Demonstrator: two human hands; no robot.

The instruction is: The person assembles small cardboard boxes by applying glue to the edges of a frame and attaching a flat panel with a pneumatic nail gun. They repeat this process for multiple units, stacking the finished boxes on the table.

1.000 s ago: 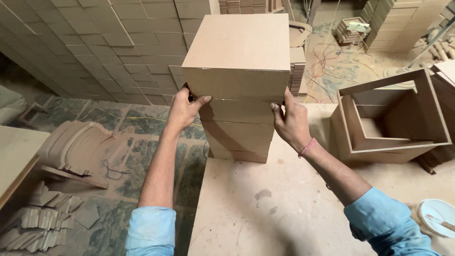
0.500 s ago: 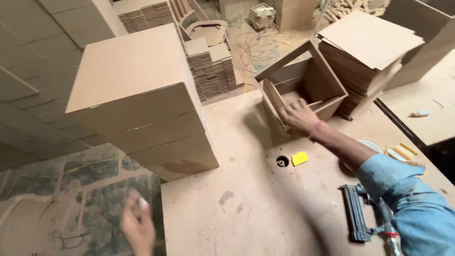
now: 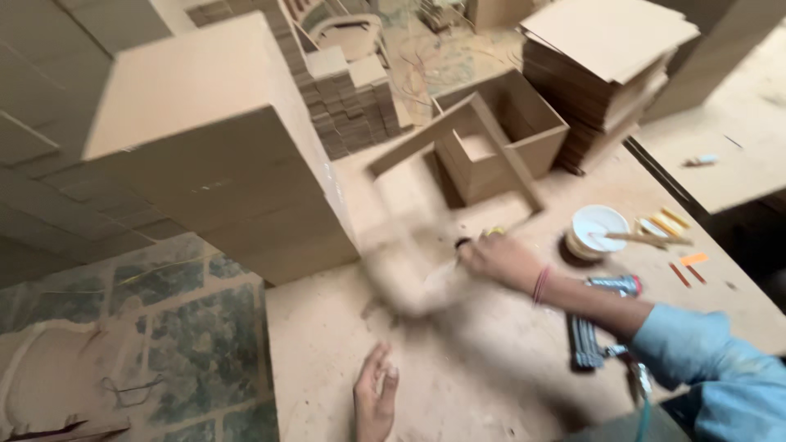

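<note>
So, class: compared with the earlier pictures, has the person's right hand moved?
Yes. The right hand has left the open box it was touching and now lies on the worktable, nearer the person, beside the white bowl.

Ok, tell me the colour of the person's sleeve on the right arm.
Light blue sleeve; the head view shows it at lower right, behind the right hand.

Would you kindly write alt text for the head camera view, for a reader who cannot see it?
A person's right hand moves a blurred fibreboard panel across a dusty workbench, while the left hand rests open on the bench. A tall stack of boards stands at left; an open box, a white bowl and a nail gun lie nearby.
</note>
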